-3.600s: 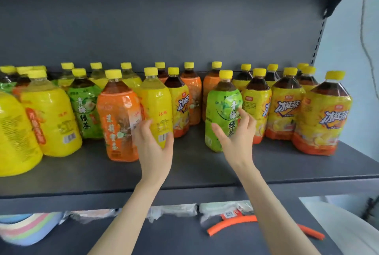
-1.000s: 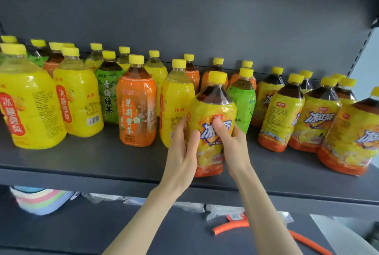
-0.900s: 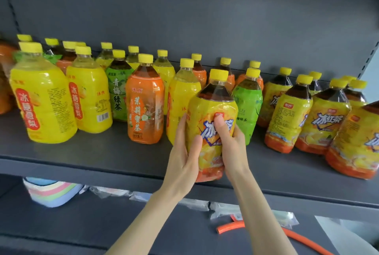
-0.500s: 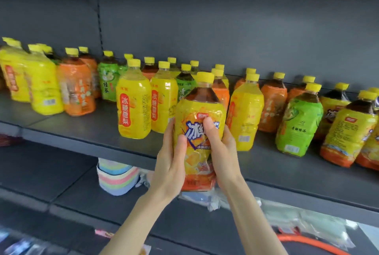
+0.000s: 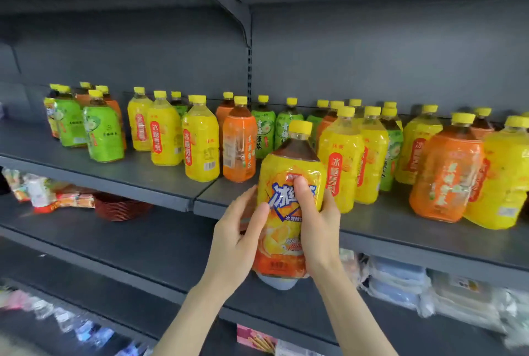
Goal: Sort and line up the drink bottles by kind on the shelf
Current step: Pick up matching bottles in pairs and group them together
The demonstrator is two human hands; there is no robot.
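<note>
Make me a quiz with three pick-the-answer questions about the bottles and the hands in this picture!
1. Where is the held bottle compared with the shelf?
A. Standing at its back.
B. In the air in front of its front edge.
C. Lying flat on it.

2. What colour are the bottle caps?
A. Red.
B. Blue.
C. Yellow.

3. What grips the held bottle?
A. The left hand and the right hand.
B. One hand only.
C. Nothing.

Answers:
1 B, its base hangs below the shelf's front edge.
2 C, every cap in view is yellow.
3 A, fingers of both hands curl round its label.
</note>
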